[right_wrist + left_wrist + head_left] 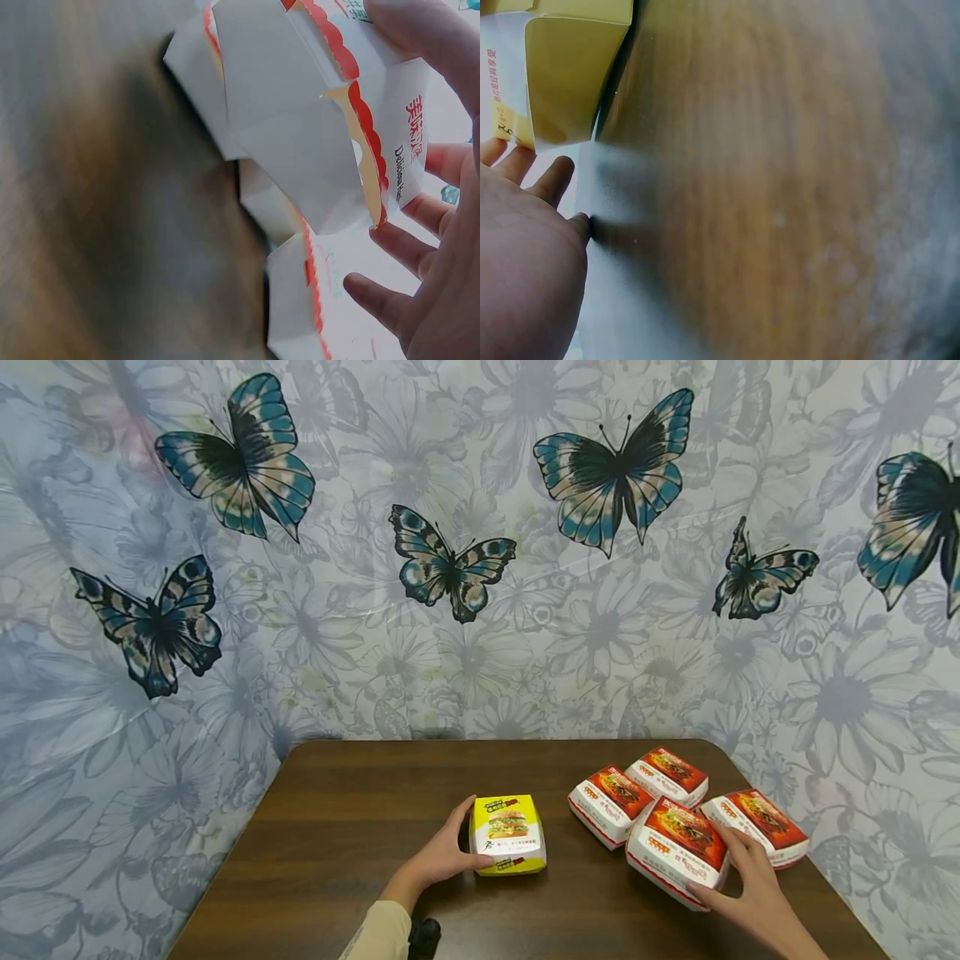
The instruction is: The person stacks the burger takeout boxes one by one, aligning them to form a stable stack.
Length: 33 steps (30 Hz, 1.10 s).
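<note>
A yellow and white burger box [508, 835] stands on the brown table, left of the red ones. My left hand [447, 852] holds its left side, thumb at the near corner and index finger toward the far one. In the left wrist view, fingertips reach the edge of the yellow box [570, 75], while other fingers are spread below it. My right hand [750, 889] grips a red and white burger box [678, 843] between thumb and fingers from its right side. That box sits nearest me in its group, somewhat tilted. Its plain white side [292, 142] shows in the right wrist view.
Several matching red and white boxes lie close behind and beside the gripped one: one at left [611, 806], one at the back [669, 774], one at right [757, 827]. A butterfly-patterned cloth [330, 677] hangs behind the table [352, 802]. A small black object [425, 937] shows beside the left sleeve.
</note>
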Motion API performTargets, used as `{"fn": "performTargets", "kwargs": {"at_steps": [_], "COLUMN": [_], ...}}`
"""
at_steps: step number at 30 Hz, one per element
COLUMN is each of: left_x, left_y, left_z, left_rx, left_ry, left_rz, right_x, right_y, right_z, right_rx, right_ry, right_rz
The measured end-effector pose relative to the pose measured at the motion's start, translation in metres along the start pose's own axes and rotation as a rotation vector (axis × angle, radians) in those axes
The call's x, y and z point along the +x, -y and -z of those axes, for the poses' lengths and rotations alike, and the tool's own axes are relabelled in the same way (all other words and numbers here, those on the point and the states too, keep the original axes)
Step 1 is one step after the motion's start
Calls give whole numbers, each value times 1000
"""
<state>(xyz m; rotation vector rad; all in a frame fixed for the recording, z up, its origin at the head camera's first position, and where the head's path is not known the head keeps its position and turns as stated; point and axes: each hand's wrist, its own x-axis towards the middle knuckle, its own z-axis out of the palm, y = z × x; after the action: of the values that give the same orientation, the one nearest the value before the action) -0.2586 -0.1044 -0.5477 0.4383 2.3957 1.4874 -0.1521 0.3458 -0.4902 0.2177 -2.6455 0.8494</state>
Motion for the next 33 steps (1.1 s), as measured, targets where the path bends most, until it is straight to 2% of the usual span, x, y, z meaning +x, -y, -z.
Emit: {"fn": "performTargets", "kwargs": {"at_steps": [5,12,18,26,33], "left_x": [1,2,4,3,4], "left_y": [1,0,-1,-5,-3], "left_z": [0,-2,-3,-3,-5], "left_rx": [0,0,9,18,24], "left_ry": [-9,-7,-5,-25,-24], "left_rz": [2,0,-5,-6,-22], "right_x": [17,36,51,72,86], "right_y": [14,27,43,66,81], "right_z": [2,5,1,-13,-29], "right_rx": [27,118,125,145,211], "right_ry": [-10,60,115,203,240], "right_rz": [47,40,33,43,88]}}
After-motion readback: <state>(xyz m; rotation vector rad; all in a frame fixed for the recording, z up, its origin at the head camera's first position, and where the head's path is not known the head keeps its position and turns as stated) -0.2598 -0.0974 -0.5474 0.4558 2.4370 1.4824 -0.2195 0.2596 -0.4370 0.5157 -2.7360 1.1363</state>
